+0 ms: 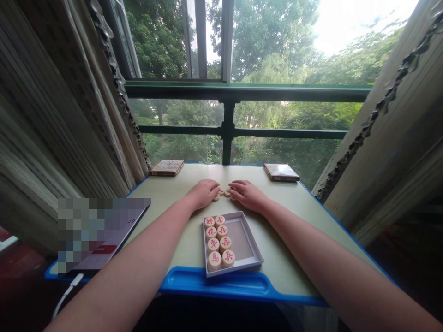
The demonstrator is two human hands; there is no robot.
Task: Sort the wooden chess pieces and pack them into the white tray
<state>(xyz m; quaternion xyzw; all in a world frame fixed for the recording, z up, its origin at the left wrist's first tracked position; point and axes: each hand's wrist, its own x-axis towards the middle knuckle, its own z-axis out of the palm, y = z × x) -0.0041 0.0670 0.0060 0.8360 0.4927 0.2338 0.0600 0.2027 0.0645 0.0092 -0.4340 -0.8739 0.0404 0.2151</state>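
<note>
Both my hands rest at the middle of the table, around a small group of wooden Chinese chess pieces [227, 192]. My left hand [205, 192] lies palm down over the pieces' left side, its fingers stretched out and touching them. From the right, my right hand [247, 193] covers other pieces with its fingers extended. How many pieces lie beneath the palms is hidden. Nearer to me stands a shallow white box [247, 240]. Its left half holds two columns of round chess pieces [214, 244] with red characters; the right half shows its bare bottom.
Flat boxes lie at the table's far left [167, 168] and far right [281, 172] corners. A laptop or tablet [107, 242] with a white cable [71, 290] stands at left. The table [294, 221] has a blue edge with a tray groove. Curtains and a railed window surround it.
</note>
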